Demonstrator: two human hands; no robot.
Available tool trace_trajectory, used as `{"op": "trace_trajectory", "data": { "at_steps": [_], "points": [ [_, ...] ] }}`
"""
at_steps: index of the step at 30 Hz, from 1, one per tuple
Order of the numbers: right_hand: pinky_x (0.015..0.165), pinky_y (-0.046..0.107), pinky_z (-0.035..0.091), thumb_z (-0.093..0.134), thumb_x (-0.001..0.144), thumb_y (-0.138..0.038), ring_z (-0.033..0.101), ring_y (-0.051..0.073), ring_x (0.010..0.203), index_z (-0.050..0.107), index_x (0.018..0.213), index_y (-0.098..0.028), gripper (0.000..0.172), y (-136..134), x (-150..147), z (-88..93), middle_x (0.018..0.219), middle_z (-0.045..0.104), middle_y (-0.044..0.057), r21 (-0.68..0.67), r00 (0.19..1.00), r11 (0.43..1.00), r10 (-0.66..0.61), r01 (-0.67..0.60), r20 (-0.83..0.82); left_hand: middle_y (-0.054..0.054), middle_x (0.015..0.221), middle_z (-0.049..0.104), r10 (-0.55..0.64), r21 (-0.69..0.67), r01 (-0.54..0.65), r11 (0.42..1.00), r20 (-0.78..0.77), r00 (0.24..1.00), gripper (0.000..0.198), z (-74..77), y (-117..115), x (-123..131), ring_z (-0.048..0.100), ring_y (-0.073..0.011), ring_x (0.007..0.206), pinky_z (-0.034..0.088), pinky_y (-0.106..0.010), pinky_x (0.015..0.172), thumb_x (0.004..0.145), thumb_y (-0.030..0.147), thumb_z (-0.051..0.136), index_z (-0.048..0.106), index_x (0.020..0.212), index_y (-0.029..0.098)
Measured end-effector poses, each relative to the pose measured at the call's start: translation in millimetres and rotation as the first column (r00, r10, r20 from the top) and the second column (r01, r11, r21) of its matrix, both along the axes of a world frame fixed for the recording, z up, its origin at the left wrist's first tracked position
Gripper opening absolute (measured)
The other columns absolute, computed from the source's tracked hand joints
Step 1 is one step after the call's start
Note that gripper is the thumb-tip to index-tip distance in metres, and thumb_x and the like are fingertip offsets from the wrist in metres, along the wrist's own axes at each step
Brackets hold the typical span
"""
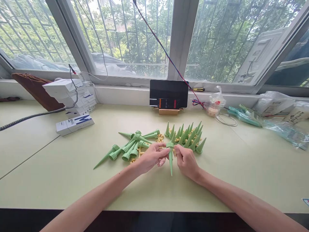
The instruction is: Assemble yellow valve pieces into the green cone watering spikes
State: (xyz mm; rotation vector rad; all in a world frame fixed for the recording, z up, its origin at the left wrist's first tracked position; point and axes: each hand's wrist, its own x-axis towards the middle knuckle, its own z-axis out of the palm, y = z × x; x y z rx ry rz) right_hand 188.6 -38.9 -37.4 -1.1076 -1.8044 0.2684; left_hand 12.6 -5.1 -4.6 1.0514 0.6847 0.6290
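Pinched between the thumb and fingers of my left hand (153, 157) is a green plastic watering spike (171, 161), its ribbed cap up and its tip pointing down. My right hand (188, 161) is closed close beside the cap. A bit of yellow shows by its fingertips, but I cannot make out what they grip. To the left lies a loose heap of green spikes (131, 146). Behind my right hand, several more spikes (190, 135) stand point up in rows. Small yellow valve pieces (160, 138) lie between the two groups, partly hidden.
At the back centre, a phone (167, 103) leans on a black tablet (169, 88). White boxes (74, 125) are stacked at the left. Plastic bags (275, 103) and a tied bag (214, 103) sit at the right. A red-and-blue cable (164, 48) hangs before the window.
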Motion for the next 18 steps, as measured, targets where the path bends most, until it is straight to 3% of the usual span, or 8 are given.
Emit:
{"op": "trace_trajectory", "data": {
  "at_steps": [6,12,18],
  "points": [
    [0.049,0.024,0.028,0.035,0.103,-0.031,0.034,0.01,0.047,0.038,0.064,-0.02,0.04,-1.6,-0.4,1.4,0.055,0.042,-0.003,-0.09,1.0,0.996,0.007,-0.009,-0.02,0.003,0.05,0.057,0.036,-0.035,-0.037,0.999,-0.035,0.999,0.046,5.5,-0.3,0.9,0.053,-0.0098,0.046,0.033,-0.019,0.041,0.077,0.041,0.078,0.058,0.107,0.013],
    [0.051,0.026,0.026,0.035,0.104,-0.036,0.034,0.01,0.047,0.05,0.061,-0.018,0.048,-4.4,-3.8,3.4,0.054,0.043,-0.002,-0.156,0.999,0.987,0.04,-0.04,0.0,0.0,0.056,0.063,0.059,-0.03,-0.064,0.998,-0.148,0.987,0.042,6.4,1.6,-1.3,0.034,-0.0018,0.032,0.021,-0.016,0.034,0.082,0.038,0.073,0.059,0.114,0.016],
    [0.049,0.027,0.022,0.035,0.103,-0.036,0.026,0.01,0.047,0.049,0.059,-0.017,0.05,-4.8,-5.1,3.7,0.052,0.035,-0.003,-0.174,1.0,0.985,0.016,-0.012,0.021,0.001,0.053,0.061,0.06,-0.038,-0.067,0.997,-0.156,0.986,0.032,0.7,3.0,-1.3,0.032,-0.0017,0.03,0.019,-0.016,0.033,0.079,0.028,0.071,0.06,0.107,0.016]
  ]
}}
